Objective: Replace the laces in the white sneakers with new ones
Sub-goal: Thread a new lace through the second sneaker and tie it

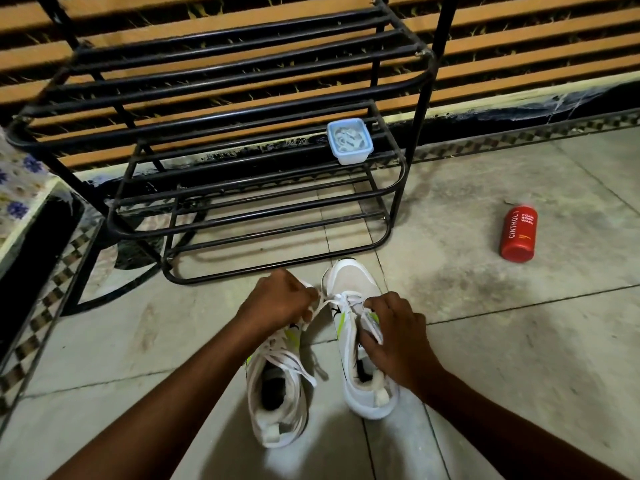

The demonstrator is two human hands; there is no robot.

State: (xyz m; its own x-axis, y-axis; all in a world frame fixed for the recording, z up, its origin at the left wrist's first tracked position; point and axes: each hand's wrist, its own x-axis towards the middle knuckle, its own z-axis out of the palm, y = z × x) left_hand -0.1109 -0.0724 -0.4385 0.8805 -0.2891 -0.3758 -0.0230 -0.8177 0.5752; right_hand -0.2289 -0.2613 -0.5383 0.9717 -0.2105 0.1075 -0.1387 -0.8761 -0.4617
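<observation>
Two white sneakers with lime accents stand side by side on the tiled floor, toes pointing away from me. My left hand [277,301] hovers over the toe of the left sneaker [277,403] and pinches a white lace [325,303] that runs across to the right sneaker [360,344]. My right hand [398,336] grips the right sneaker around its tongue and eyelets, covering most of its lacing. Loose white laces lie over the left sneaker's opening. A clear lidded box [350,142] holding coiled white laces sits on the rack's lower shelf.
A black metal shoe rack [242,188] stands just beyond the sneakers. A red body-wash bottle [518,233] lies on the floor at the right. A patterned ledge [31,237] borders the left side, and a slatted wall rises behind the rack.
</observation>
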